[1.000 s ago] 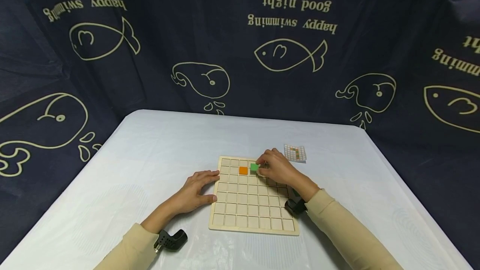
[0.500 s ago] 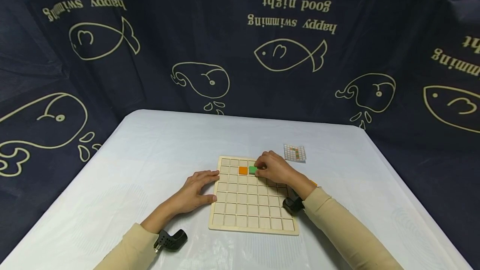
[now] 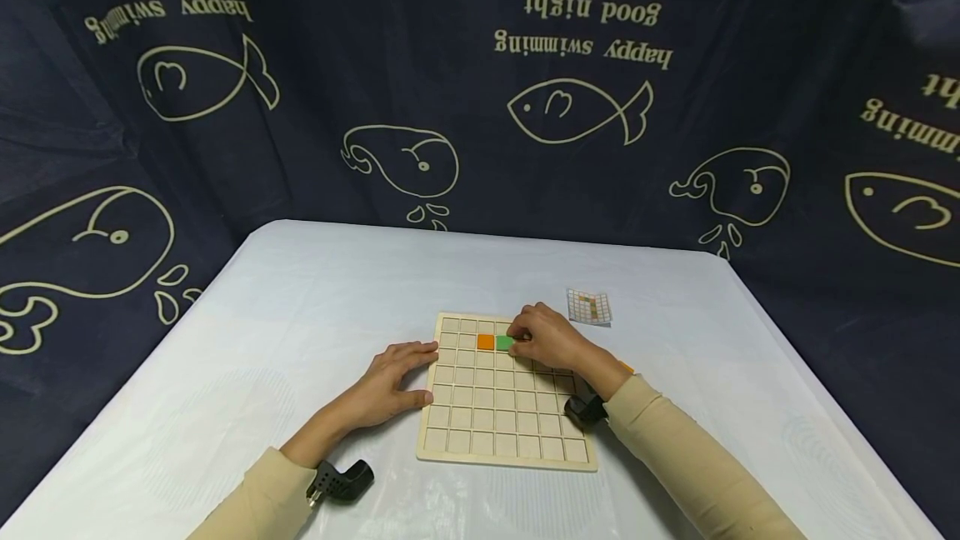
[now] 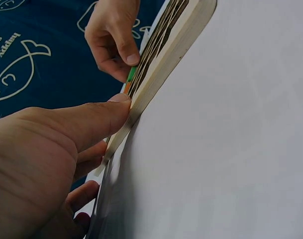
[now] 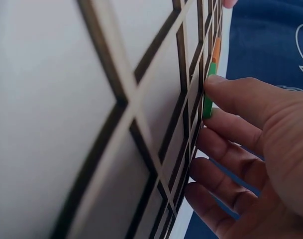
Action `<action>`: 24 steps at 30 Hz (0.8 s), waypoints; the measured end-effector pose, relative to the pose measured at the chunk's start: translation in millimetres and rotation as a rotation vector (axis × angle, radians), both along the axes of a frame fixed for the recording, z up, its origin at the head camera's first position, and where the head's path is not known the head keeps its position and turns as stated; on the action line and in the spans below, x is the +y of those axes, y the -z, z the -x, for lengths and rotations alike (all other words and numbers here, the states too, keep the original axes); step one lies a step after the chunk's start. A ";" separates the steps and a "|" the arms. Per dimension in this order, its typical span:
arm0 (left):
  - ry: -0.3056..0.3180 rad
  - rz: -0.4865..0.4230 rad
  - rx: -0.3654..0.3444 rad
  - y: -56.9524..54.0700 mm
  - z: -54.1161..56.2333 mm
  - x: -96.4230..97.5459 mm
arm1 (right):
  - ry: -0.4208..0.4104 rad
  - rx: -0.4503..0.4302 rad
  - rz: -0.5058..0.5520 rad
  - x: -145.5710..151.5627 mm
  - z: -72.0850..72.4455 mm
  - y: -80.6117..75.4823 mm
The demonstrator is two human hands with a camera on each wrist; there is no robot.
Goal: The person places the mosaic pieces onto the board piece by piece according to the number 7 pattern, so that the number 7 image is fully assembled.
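White table (image 3: 360, 282), gridded board (image 3: 483, 419), right fingers (image 5: 233, 125) pinching green tile (image 3: 503, 342), left fingers (image 3: 411, 347) outstretched.

A dark navy cloth (image 3: 450, 40) hangs behind the white-covered surface (image 3: 337, 282) and also fills the view to its left and right, with soft creases at the left. Pale line drawings of fish (image 3: 582, 111) and whales (image 3: 402, 161) run across it, among upside-down lettering (image 3: 585, 48) reading "happy swimming" and "good night". The surface has rounded far corners, faint ringed marks and a dull sheen towards the front.
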State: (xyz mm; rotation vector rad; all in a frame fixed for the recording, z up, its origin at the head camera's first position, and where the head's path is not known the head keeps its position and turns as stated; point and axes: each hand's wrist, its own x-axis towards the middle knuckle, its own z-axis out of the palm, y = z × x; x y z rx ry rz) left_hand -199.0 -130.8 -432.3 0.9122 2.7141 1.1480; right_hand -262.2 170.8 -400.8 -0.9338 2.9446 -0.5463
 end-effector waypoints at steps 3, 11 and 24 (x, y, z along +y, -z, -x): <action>0.002 0.002 0.010 0.1 0.0 -0.1 | -0.003 0.005 0.003 0.1 0.7 0.7; 0.005 0.001 0.011 0.5 -0.2 -0.5 | -0.005 -0.007 0.008 0.8 0.0 0.7; -0.002 0.004 -0.002 0.6 0.0 -0.5 | 0.014 -0.035 0.035 3.5 -2.2 -2.1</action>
